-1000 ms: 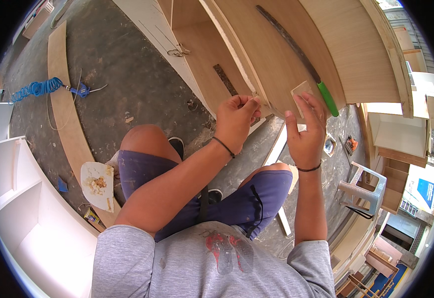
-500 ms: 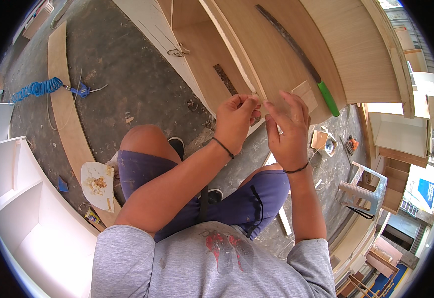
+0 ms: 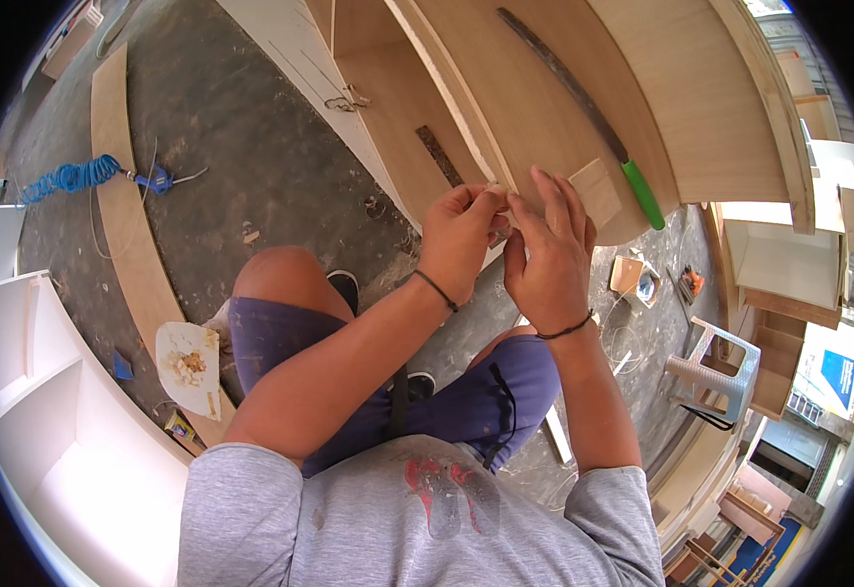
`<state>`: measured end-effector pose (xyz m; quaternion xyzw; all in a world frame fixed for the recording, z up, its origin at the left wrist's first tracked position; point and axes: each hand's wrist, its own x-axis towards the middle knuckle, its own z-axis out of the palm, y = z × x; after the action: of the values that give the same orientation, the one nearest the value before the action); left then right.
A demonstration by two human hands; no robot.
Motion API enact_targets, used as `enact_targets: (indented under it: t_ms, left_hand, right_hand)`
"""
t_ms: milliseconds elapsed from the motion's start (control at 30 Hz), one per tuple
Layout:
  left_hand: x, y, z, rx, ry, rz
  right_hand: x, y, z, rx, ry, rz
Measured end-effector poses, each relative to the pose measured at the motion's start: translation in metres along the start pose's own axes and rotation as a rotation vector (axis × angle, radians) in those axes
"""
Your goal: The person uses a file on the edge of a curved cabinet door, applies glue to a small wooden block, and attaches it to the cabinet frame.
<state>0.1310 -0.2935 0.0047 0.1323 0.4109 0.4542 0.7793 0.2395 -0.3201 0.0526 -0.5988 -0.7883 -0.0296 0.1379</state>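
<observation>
Both hands meet at the near end of a pale, rough board edge (image 3: 456, 90) on a wooden cabinet (image 3: 554, 117). My left hand (image 3: 454, 240) is closed in a pinch there; whatever its fingertips hold is hidden. Close against it, my right hand (image 3: 552, 254) has its fingers stretched out, index fingertip and thumb beside the left fingertips. On the panel right of the hands lies a long, dark, narrow blade-like tool with a green handle (image 3: 642, 196). A small thin wooden piece (image 3: 595, 191) lies near the right fingers. A dark flat strip (image 3: 437, 152) rests inside the cabinet.
A blue coiled air hose (image 3: 75, 176) with a blue nozzle (image 3: 160, 179) crosses a long plank (image 3: 119, 147) on the floor. A stained white piece (image 3: 188, 362) sits by my left knee. White shelving (image 3: 65, 421) stands left; a grey stool (image 3: 720, 362) stands right.
My right hand has moved left and closer to my left hand, its fingers drawn nearer together. The left hand stays nearly in place, still pinching.
</observation>
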Motion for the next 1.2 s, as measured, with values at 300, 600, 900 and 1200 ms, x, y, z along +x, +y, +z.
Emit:
enact_targets:
  t_ms: [300, 600, 900, 1200]
  left_hand:
    - [-0.009, -0.003, 0.0, 0.07, -0.001, 0.007]
    - [-0.01, -0.003, 0.001, 0.055, 0.055, -0.007]
    - [-0.006, -0.004, 0.0, 0.006, 0.028, 0.023]
    - [-0.012, -0.001, 0.0, 0.069, 0.091, -0.005]
  right_hand:
    - [-0.014, 0.009, 0.011, 0.117, 0.156, -0.006]
    - [-0.013, 0.016, 0.016, 0.116, 0.254, -0.017]
    - [-0.008, 0.019, 0.025, 0.085, 0.29, -0.01]
    - [-0.009, 0.019, 0.022, 0.095, 0.27, -0.024]
